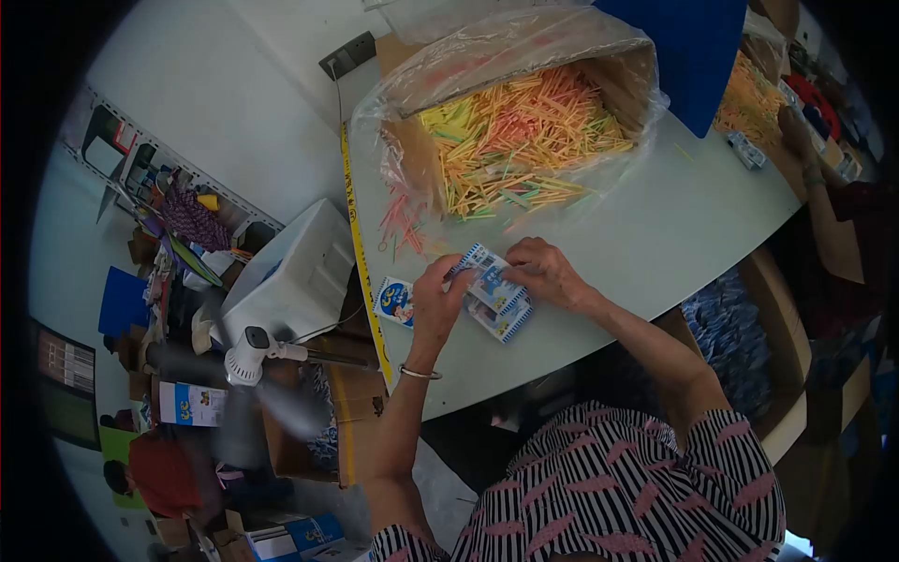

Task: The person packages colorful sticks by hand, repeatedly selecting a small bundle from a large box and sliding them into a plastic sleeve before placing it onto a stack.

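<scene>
Near the table's front edge, a small blue-and-white printed packet is held between my two hands. My left hand is closed on its upper left side. The fingers of my right hand are bent and pinch at its upper right side. Just left of my left hand lies another blue-and-white packet with a cartoon print. Thin coloured sticks, yellow, orange, pink and green, fill a plastic-lined box beyond my hands. Some loose pink sticks lie beside the liner.
The pale table has a yellow measuring tape along its left edge. Left of it are a white fan and a white bin. A carton of blue packets stands at lower right. Another person's arm reaches in at far right.
</scene>
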`<state>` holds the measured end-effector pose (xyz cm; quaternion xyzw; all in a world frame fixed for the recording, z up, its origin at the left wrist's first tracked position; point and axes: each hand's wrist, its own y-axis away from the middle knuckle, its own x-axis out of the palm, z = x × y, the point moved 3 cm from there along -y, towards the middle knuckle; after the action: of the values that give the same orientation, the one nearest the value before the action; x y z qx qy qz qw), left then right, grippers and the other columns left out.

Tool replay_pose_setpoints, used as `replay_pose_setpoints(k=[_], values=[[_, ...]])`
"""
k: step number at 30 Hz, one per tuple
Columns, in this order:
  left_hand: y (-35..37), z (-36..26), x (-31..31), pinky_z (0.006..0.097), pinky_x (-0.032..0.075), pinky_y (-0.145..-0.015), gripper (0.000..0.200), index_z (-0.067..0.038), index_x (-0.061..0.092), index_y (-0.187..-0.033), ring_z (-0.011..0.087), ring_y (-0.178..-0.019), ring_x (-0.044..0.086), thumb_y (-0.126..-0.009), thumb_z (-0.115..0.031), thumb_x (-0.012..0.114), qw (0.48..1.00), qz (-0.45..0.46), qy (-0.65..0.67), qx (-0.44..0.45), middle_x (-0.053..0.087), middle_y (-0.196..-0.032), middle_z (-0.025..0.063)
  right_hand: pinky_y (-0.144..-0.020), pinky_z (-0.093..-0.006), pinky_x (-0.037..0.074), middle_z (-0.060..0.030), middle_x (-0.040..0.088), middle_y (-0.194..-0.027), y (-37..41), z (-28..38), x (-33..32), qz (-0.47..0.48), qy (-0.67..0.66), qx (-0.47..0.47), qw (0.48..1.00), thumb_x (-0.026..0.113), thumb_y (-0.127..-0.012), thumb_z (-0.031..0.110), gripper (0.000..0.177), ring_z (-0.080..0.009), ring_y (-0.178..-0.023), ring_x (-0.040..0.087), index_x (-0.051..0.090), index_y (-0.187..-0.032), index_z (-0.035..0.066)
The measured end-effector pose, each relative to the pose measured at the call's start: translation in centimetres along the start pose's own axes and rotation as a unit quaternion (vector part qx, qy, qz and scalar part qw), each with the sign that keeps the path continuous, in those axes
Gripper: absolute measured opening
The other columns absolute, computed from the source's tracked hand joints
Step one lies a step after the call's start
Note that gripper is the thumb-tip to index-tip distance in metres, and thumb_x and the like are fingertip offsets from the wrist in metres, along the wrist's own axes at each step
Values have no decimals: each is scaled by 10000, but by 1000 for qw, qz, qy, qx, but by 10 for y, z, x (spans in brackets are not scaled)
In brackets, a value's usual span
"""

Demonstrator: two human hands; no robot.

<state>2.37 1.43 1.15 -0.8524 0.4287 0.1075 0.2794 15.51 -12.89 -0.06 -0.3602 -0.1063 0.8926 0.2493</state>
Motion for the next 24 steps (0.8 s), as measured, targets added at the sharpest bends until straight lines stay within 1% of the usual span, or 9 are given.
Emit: replay_pose_setpoints(k=[2,3,6,9,11,15,17,20,24], values=[[-3,5,-5,277,468,-713,203,14,611,-971,200,-794,611,-808,-104,639,998,25,53,-22,642,-913,135,-700,-329,480,-103,615,-840,-3,16,-3,-91,-5,-35,995,671,-777,92,150,-220,-790,581,650,-908,22],[-9,-14,-19,277,468,-713,203,14,611,-971,200,-794,611,-808,-104,639,998,55,11,-28,642,-913,135,-700,-329,480,-103,615,-840,-3,24,4,-122,-46,-26,991,671,-777,92,150,-220,-790,581,650,-908,22],[-27,-37,3,279,467,-701,194,23,609,-967,189,-771,603,-807,-85,629,993,95,36,-54,631,-870,134,-673,-301,475,-109,611,-849,0,12,-13,-66,-119,4,991,657,-787,74,135,-202,-772,579,646,-903,7],[-42,-54,27,285,461,-664,188,29,611,-957,184,-730,592,-801,-75,632,994,105,-38,19,620,-827,128,-667,-282,471,-108,617,-824,10,-3,-30,-53,-123,40,990,646,-796,59,137,-170,-751,588,641,-917,-6],[-52,-68,46,289,448,-621,179,32,619,-932,194,-698,583,-790,-74,642,985,139,-72,71,610,-808,130,-663,-268,465,-94,628,-792,17,-11,-41,-45,-218,112,969,637,-807,61,144,-132,-721,587,643,-931,-14],[-66,-74,70,292,435,-595,169,32,623,-911,211,-650,565,-784,-75,648,986,150,-59,43,602,-781,135,-646,-254,459,-65,638,-776,28,-25,-62,-80,-262,126,953,627,-819,63,152,-89,-716,572,649,-948,-15],[-69,-71,80,293,434,-578,156,29,620,-898,217,-615,553,-784,-74,649,983,147,-90,55,594,-745,134,-574,-257,442,-72,622,-678,32,-33,-66,-102,-295,129,941,641,-818,92,145,-70,-627,531,651,-897,-30],[-79,-64,95,301,424,-547,131,27,612,-856,210,-576,537,-789,-80,646,981,164,-94,34,580,-703,128,-573,-255,445,-62,616,-660,35,-38,-79,-84,-292,160,939,631,-831,103,160,-54,-620,522,654,-922,-27],[-112,-71,118,300,410,-513,138,32,587,-819,214,-556,537,-802,-97,634,967,223,-96,81,563,-668,122,-571,-253,443,-53,610,-655,42,-56,-93,-124,-294,157,935,617,-848,128,176,-48,-621,508,660,-929,-23]])
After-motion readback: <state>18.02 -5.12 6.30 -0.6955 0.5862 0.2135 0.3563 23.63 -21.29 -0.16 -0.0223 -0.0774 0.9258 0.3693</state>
